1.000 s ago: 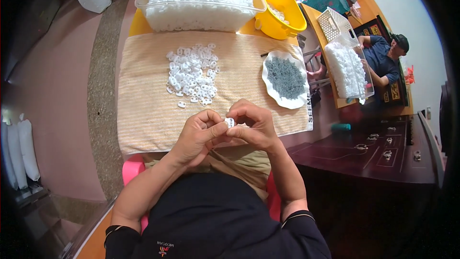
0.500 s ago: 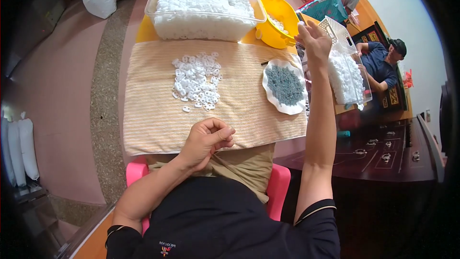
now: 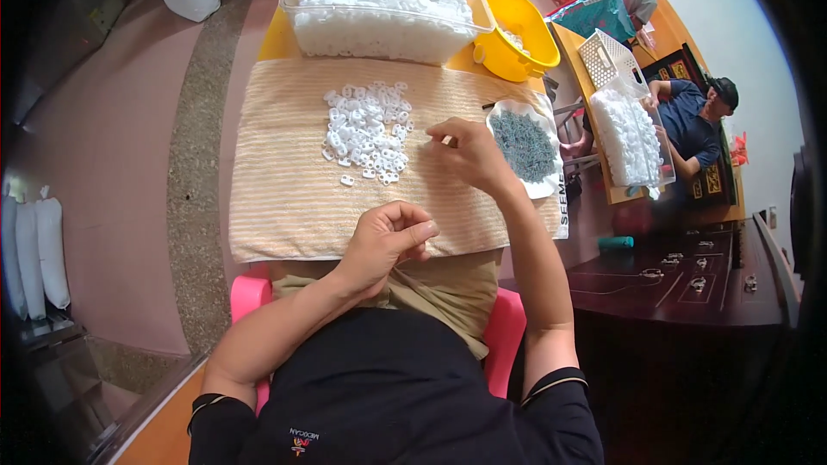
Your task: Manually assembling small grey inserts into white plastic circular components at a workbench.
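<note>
A loose heap of small white plastic pieces with holes lies on the striped yellowish towel. My left hand is held low over the towel's near edge, fingers curled and thumb pressed to the index finger. Whatever is in that pinch is hidden or too small to name. Between the heap and a wavy-rimmed white plate, my right hand hovers with fingers bent and apart, and nothing shows in it. Many tiny dark grey-green pieces fill the plate.
Behind the towel stands a clear bin heaped with white pieces. Next to it is a yellow bowl with a few white pieces. Rightward, a person sits by another white-filled tub and a white basket. Pink chair arms flank me.
My right hand has come back from beside the yellow bowl to above the towel, near the heap. A small white thing at its fingertips no longer shows. My left hand keeps its pinch.
</note>
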### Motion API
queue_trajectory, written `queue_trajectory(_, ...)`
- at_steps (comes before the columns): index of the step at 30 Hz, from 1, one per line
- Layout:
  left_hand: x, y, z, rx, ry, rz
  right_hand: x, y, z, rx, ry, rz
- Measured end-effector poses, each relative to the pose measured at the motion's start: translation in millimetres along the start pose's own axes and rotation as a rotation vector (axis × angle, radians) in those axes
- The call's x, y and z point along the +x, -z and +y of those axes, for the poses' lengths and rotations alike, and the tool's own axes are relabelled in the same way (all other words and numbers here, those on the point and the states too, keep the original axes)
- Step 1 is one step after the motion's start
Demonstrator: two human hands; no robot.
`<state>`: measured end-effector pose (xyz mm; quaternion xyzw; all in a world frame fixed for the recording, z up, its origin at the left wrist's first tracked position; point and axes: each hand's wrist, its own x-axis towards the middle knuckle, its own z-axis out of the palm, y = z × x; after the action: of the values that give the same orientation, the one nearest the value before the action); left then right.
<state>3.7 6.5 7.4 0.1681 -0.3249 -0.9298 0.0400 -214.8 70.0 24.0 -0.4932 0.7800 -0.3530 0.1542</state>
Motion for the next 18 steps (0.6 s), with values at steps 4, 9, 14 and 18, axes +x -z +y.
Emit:
queue_trajectory(4,-2,-2,2,0.027,-0.001,-0.013,5,-16,-4,-0.176,0.042,-0.026)
queue_trajectory(9,-4,-5,2,0.067,-0.037,0.005,13,-23,-11,-0.376,0.046,0.093)
queue_trajectory(14,-3,-3,1,0.014,-0.022,0.044,21,-32,-13,-0.387,0.006,0.073)
queue_trajectory(18,-2,-1,1,0.006,-0.029,0.043,21,-33,-9,-0.317,0.006,0.09)
